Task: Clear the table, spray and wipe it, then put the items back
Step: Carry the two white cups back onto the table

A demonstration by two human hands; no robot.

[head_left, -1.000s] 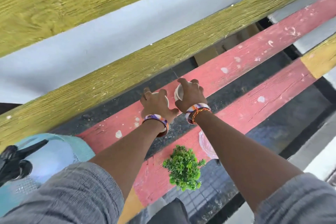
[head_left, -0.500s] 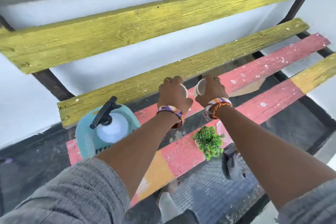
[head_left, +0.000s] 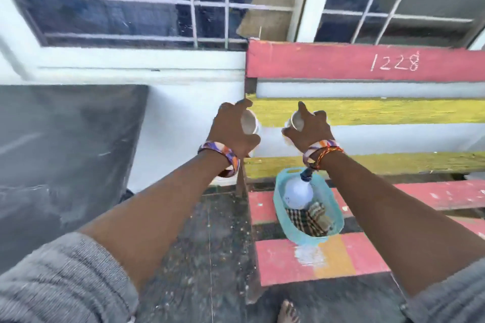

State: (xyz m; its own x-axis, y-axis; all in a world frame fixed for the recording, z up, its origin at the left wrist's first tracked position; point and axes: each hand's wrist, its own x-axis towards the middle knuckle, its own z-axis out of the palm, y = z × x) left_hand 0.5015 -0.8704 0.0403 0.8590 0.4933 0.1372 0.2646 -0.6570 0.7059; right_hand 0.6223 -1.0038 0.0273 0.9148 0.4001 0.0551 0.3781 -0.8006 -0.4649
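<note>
My left hand [head_left: 231, 131] grips a white cup [head_left: 249, 122] and holds it in the air at the bench's left end. My right hand [head_left: 311, 128] grips a second white cup [head_left: 296, 121], lifted in front of the yellow back slat. Below them a turquoise basket [head_left: 328, 196] sits on the red seat slats of the bench [head_left: 288, 259]. Inside it lie a white spray bottle [head_left: 298, 191] with a dark nozzle and a folded checked cloth [head_left: 308, 219].
The bench back has a red top slat [head_left: 315, 60] chalked 1228 and yellow slats below. A dark slab surface [head_left: 60, 155] lies to the left. A barred window [head_left: 157, 0] is behind. The floor [head_left: 204, 257] is dark and speckled; a bare foot [head_left: 288, 312] shows at the bottom.
Both hands lifted the two cups off the red slat and carried them up and left. The view swung left and up; the small green plant is out of view.
</note>
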